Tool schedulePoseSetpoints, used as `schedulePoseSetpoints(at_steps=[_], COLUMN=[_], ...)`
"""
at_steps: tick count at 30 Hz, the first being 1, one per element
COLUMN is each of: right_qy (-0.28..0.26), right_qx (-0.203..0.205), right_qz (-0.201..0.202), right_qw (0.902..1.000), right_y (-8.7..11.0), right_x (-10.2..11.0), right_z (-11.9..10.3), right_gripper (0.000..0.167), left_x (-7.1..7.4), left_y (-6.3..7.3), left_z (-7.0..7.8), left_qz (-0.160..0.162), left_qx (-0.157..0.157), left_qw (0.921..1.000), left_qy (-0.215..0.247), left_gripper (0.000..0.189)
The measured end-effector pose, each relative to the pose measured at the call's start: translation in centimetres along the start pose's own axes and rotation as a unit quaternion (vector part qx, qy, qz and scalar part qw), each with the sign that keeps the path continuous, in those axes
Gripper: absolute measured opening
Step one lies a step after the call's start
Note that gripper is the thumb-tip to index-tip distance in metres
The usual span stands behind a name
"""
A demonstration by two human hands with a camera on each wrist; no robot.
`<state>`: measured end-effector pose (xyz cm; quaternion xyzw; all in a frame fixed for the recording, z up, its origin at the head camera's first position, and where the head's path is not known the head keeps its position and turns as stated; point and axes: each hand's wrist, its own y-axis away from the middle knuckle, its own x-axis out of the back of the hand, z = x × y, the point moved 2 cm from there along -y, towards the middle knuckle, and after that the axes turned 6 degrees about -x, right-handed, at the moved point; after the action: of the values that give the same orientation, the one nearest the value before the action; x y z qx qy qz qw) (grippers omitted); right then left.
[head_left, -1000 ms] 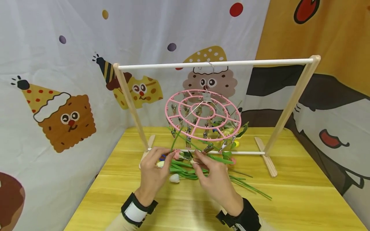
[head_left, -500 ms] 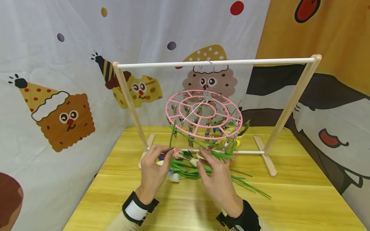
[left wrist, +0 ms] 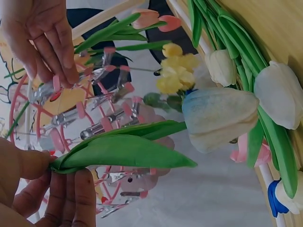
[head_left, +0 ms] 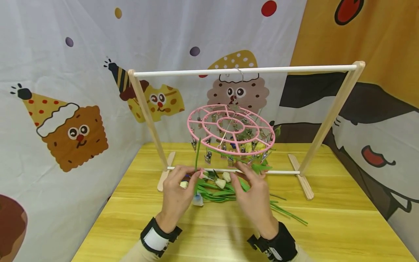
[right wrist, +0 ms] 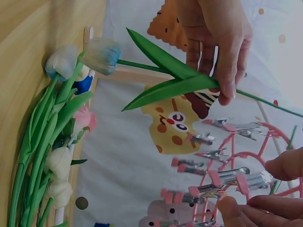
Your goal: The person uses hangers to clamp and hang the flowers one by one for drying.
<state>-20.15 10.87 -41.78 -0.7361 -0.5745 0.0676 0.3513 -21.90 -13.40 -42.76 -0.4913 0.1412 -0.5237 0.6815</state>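
Note:
My left hand (head_left: 178,194) pinches the green stem of a white-and-blue tulip (left wrist: 220,118) by its leaves (left wrist: 123,151). The tulip hangs head down, its stem end pointing up beside the pink ring hanger (head_left: 230,129). In the right wrist view, my right hand (head_left: 256,198) has its thumb and fingers around a metal clip (right wrist: 258,181) with pink tips, hanging from the ring. Several similar clips dangle nearby. On the far side of the ring, a yellow flower (left wrist: 177,71) and pink tulips (left wrist: 146,19) hang among the clips.
The hanger's hook is on the white top bar (head_left: 183,74) of a wooden stand (head_left: 334,109). Below, a pile of flowers with green stems (head_left: 216,196) lies on the wooden table (head_left: 137,225), including white tulips (right wrist: 59,161) and a pink flower (right wrist: 84,118).
The pink ring has turned and tilted, shifting its clips. My right hand has moved to the right and slightly up. The left hand's tulip now hangs more upright.

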Motion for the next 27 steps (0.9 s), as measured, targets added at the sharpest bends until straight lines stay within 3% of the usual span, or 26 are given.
schedulePoseSetpoints(at_steps=[7, 12, 21, 27], right_qy=[-0.017, -0.038, -0.121, -0.100], right_qx=[0.016, 0.030, -0.010, -0.061], right_qz=[0.041, 0.060, 0.041, 0.016], right_qw=[0.9989, 0.9970, 0.9918, 0.9930], right_y=[-0.9, -1.5, -2.9, -3.6], right_x=[0.6, 1.3, 2.5, 3.5], right_z=[0.1, 0.5, 1.1, 1.1], right_gripper=[0.028, 0.018, 0.018, 0.014], left_x=[-0.4, -0.7, -1.5, -2.2], left_y=[-0.2, -0.5, -1.0, -1.4], left_z=[0.5, 1.1, 2.5, 3.5], left_qz=[0.007, 0.010, 0.008, -0.004], left_qx=[-0.030, -0.043, -0.052, -0.057], left_qw=[0.9995, 0.9985, 0.9955, 0.9931], left_qy=[0.004, 0.034, 0.079, 0.103], left_gripper=[0.011, 0.013, 0.014, 0.011])
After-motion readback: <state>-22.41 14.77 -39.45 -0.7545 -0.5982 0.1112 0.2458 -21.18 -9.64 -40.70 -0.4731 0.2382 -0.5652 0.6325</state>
